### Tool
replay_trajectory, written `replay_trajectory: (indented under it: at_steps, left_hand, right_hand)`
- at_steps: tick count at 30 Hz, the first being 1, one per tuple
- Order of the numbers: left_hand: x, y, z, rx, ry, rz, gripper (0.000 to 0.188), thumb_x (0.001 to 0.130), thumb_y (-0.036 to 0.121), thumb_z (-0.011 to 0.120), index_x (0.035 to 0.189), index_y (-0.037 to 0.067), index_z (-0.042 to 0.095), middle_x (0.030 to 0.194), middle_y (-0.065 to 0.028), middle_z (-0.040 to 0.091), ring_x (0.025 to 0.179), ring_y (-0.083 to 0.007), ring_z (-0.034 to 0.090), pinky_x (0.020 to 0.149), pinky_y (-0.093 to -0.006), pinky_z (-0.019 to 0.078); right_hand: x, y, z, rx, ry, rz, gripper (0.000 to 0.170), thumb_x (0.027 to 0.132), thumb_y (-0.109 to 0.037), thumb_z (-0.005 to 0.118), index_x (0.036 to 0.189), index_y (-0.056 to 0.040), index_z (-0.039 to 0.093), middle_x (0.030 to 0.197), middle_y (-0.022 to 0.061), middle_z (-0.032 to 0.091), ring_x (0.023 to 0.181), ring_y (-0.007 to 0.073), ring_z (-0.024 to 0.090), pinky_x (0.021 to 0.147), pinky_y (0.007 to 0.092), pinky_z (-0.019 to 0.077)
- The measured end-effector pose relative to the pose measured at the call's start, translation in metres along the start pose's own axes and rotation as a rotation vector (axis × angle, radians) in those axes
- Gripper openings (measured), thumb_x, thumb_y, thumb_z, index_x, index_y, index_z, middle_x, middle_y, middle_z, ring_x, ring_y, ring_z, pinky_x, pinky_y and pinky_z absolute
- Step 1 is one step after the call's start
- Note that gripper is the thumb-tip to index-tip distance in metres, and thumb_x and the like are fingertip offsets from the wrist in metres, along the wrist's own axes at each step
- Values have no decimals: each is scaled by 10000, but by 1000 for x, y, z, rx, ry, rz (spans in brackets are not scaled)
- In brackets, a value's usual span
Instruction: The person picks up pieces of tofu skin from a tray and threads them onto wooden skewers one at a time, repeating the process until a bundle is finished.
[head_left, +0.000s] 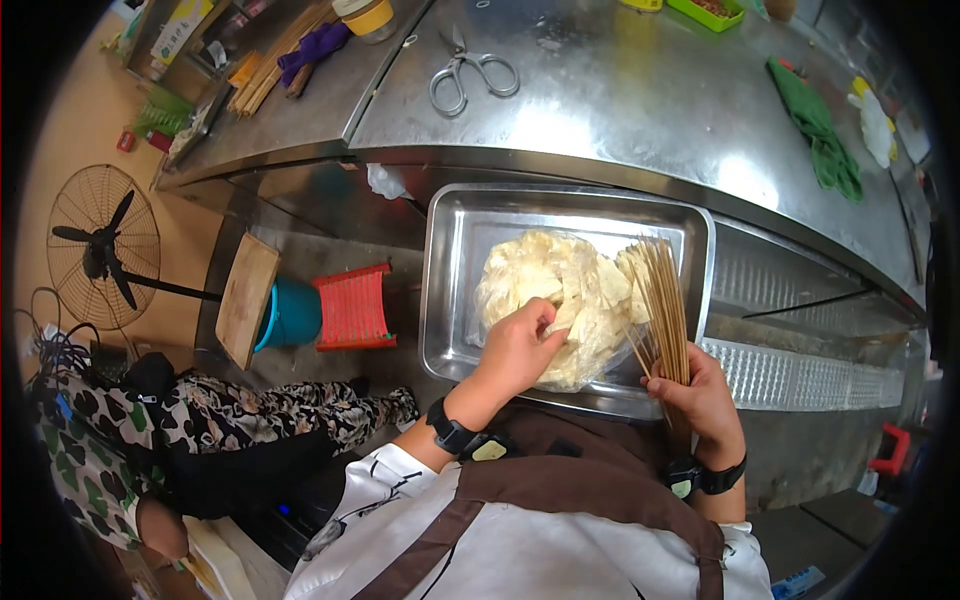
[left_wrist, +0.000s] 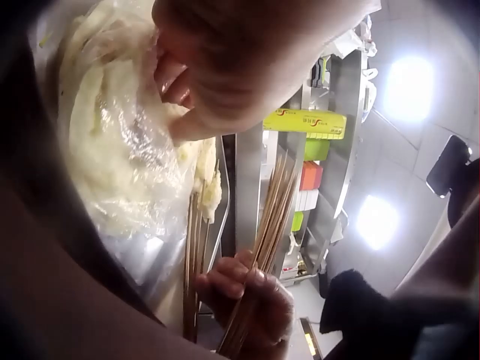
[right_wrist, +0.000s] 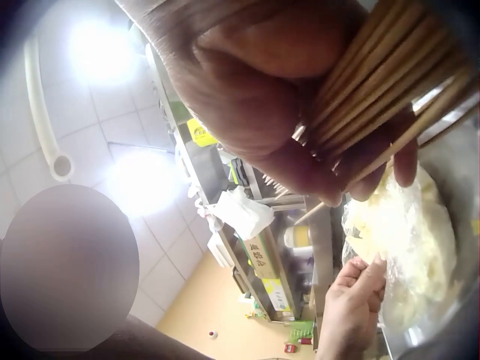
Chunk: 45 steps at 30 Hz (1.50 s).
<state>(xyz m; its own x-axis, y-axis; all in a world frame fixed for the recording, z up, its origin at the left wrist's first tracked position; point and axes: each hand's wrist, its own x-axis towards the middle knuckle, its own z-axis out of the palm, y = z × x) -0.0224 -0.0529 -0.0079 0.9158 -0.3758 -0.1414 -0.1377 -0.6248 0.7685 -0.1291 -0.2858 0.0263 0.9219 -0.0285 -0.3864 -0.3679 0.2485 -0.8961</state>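
A clear plastic bag (head_left: 500, 285) full of pale yellow, sheet-like food pieces lies in a steel tray (head_left: 432, 300). My left hand (head_left: 520, 345) is at the bag's opening, its thumb and fingers pinching a pale yellow piece (right_wrist: 363, 244). In my right hand (head_left: 705, 395) is a bundle of thin bamboo skewers (head_left: 660, 300), gripped near its lower end with the tips fanned away from me. One skewer (right_wrist: 412, 139) stands apart from the bundle, angled toward the bag. Beside the bag, more yellow food (left_wrist: 210, 184) sits at the ends of other skewers (left_wrist: 192, 262) in the tray.
Beyond the tray is a steel counter (head_left: 600, 100) with scissors (head_left: 465, 80) and a green cloth (head_left: 815, 130). To the left are a red stool (head_left: 355, 307), a teal bucket (head_left: 290, 318) and a standing fan (head_left: 103, 245). Another person in camouflage clothing (head_left: 110, 430) is at the lower left.
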Motion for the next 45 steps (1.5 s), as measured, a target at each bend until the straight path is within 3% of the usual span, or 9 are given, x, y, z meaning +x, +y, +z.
replay_trajectory:
  at_steps: [1, 3, 4, 11, 18, 30, 36, 38, 45]
  left_hand:
    - [1, -6, 2, 0, 3, 8, 253, 797, 97, 722, 963, 19, 546, 878, -90, 647, 764, -186, 637, 675, -306, 501]
    - [6, -19, 5, -668, -5, -47, 221, 872, 63, 653, 1046, 15, 526, 946, -73, 665, 799, -116, 641, 708, -248, 511]
    - [6, -8, -1, -823, -19, -62, 240, 885, 13, 619, 1101, 19, 514, 961, -57, 654, 851, -100, 631, 748, -245, 523]
    - [17, 4, -11, -1300, -111, -143, 155, 918, 93, 594, 1059, 57, 543, 1010, -59, 643, 926, -140, 635, 794, -286, 540]
    - [16, 21, -9, -1382, -72, -289, 95, 936, 111, 573, 1013, 60, 549, 988, -66, 638, 979, -193, 645, 825, -320, 538]
    - [15, 28, -4, -1301, 40, -224, 140, 922, 85, 590, 1037, 73, 511, 1013, -71, 625, 954, -159, 636, 807, -331, 554]
    - [12, 40, -4, -1207, 67, -102, 191, 915, 77, 600, 1067, 76, 485, 1065, -127, 666, 878, -134, 649, 736, -256, 530]
    - [12, 39, -2, -1126, 86, -41, 245, 917, 78, 608, 1112, 15, 474, 1072, -140, 667, 864, -101, 634, 712, -218, 506]
    - [10, 40, 7, -1152, 56, -26, 239, 920, 37, 591, 1121, 5, 466, 1058, -135, 674, 860, -89, 624, 717, -217, 496]
  right_hand:
    - [-1, -1, 0, -12, -19, -5, 292, 782, 49, 674, 1047, 5, 559, 810, 4, 596, 716, 75, 551, 668, 225, 459]
    - [-4, -6, 4, -8, -9, -3, 289, 778, 55, 669, 1039, 7, 555, 804, 16, 601, 713, 86, 560, 669, 234, 464]
    - [-6, -9, 6, -3, -2, 7, 286, 774, 61, 664, 1031, 8, 550, 797, 29, 607, 710, 97, 568, 671, 243, 470]
    - [-10, 1, 8, 17, -16, -9, 277, 780, 64, 653, 1031, 16, 547, 790, 41, 619, 714, 107, 586, 668, 251, 479]
    - [-10, 9, 6, -102, 9, -23, 272, 778, 48, 680, 1016, 13, 551, 799, 27, 611, 720, 96, 581, 663, 250, 482]
    - [-11, 7, 5, -147, 18, -7, 241, 768, 27, 692, 974, 3, 568, 796, 4, 594, 728, 78, 552, 656, 234, 460]
    - [-7, 5, 7, -125, 37, 14, 240, 772, 36, 682, 977, 3, 561, 793, 5, 593, 725, 82, 556, 657, 236, 463]
    - [-5, 5, 7, -118, 38, 11, 244, 773, 41, 678, 982, 6, 558, 792, 10, 596, 722, 86, 563, 658, 240, 469]
    - [-1, 3, 9, -80, 40, 6, 266, 778, 51, 671, 1008, 17, 540, 784, 39, 607, 701, 106, 584, 652, 256, 483]
